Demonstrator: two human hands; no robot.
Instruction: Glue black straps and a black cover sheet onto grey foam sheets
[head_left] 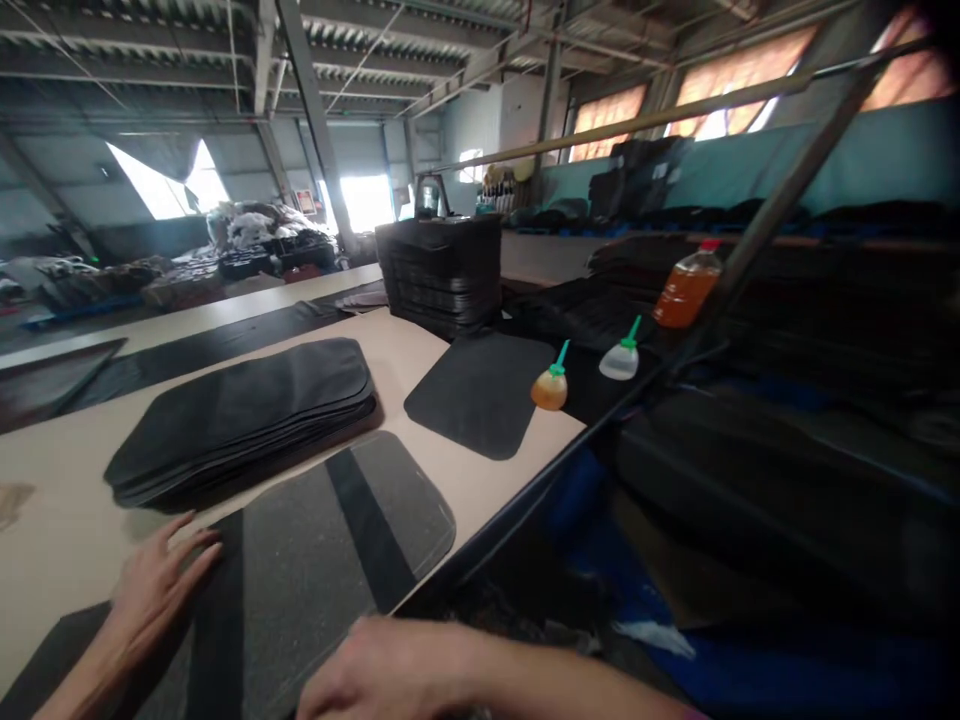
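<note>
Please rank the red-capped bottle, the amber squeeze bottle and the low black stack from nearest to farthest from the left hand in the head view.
1. Low black stack: just beyond the left hand.
2. Amber squeeze bottle: off to the right.
3. Red-capped bottle: farther right and farther back.

A large industrial hall with a ribbed metal roof [382,45] on pale steel beams, with a slanting column [313,115] left of centre. Daylight glares through a doorway [367,202] at the back and a partly draped window [142,185] on the left; on the right, orange-covered windows [739,75] glow above a turquoise wall [780,155]. A long beige bench [60,445] fills the foreground.
</note>
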